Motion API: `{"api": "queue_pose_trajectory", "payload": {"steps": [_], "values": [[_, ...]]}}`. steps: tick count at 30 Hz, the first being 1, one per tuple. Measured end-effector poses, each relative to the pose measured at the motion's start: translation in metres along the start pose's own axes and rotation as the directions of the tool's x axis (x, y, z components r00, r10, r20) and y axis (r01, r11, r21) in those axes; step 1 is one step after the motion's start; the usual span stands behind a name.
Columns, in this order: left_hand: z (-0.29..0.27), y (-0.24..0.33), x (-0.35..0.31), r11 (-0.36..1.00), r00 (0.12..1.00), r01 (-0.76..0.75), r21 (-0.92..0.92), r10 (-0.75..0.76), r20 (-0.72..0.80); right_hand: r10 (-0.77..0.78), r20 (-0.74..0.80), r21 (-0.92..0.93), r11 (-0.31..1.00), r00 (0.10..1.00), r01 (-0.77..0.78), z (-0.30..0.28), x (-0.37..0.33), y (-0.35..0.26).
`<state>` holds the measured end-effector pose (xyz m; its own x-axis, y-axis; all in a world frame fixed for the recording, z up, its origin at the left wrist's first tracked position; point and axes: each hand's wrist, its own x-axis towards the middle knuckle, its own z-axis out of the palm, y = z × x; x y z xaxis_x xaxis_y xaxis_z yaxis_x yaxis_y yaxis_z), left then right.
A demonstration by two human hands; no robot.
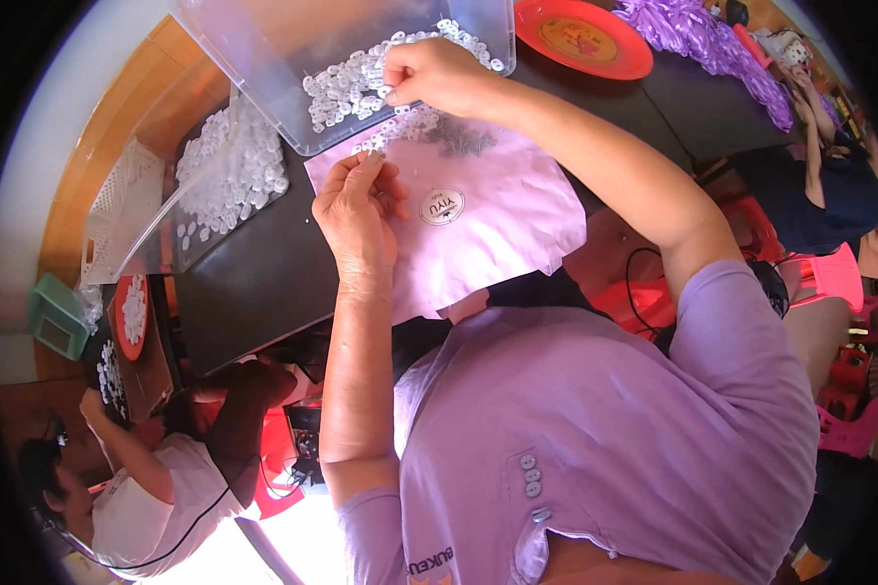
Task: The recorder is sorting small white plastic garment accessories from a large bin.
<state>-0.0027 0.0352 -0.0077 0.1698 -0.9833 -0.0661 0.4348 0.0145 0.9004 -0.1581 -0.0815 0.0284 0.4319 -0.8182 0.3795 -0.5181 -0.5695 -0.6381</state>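
Over the near edge of a clear plastic bin (293, 132), my right hand (439, 78) is closed, thumb and fingers together above a heap of small white plastic pieces (346, 83). What its fingertips hold is too small to make out. My left hand (356, 205) is raised in a pinch beside the bin, its fingertips against some white pieces (400, 129) on a pink cloth (498, 214). Whatever sits in that pinch cannot be told apart from those pieces. A small pile of thin grey metal bits (466, 142) lies on the cloth near my right wrist.
To the left stands a clear tray of white pieces (229, 166) on the dark table (254, 292). A red plate (595, 44) and purple shiny strips (698, 44) lie at the far right. One co-worker (156, 478) sits at lower left, another (800, 195) at right.
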Motion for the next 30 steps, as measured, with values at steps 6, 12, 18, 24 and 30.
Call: {"api": "queue_pose_trajectory", "payload": {"steps": [6,12,18,24,30], "values": [[0.003,0.001,-0.002,0.994,0.998,-0.068,0.080,0.067,0.021,0.217,0.240,0.594,0.738,0.946,-0.320,0.004,-0.053,-0.019],[0.004,-0.002,-0.001,0.984,0.990,-0.139,0.110,0.136,0.036,0.124,0.225,0.599,0.765,0.966,-0.238,0.008,-0.059,-0.016],[0.003,-0.003,-0.001,0.976,0.986,-0.162,0.146,0.156,0.051,0.098,0.201,0.593,0.780,0.975,-0.200,0.010,-0.059,-0.015],[0.003,-0.003,-0.002,0.972,0.985,-0.170,0.160,0.166,0.039,0.099,0.176,0.583,0.791,0.979,-0.185,0.012,-0.059,-0.016],[0.004,-0.003,-0.002,0.968,0.984,-0.177,0.180,0.169,0.060,0.058,0.182,0.597,0.787,0.982,-0.157,0.019,-0.059,-0.012]]}}
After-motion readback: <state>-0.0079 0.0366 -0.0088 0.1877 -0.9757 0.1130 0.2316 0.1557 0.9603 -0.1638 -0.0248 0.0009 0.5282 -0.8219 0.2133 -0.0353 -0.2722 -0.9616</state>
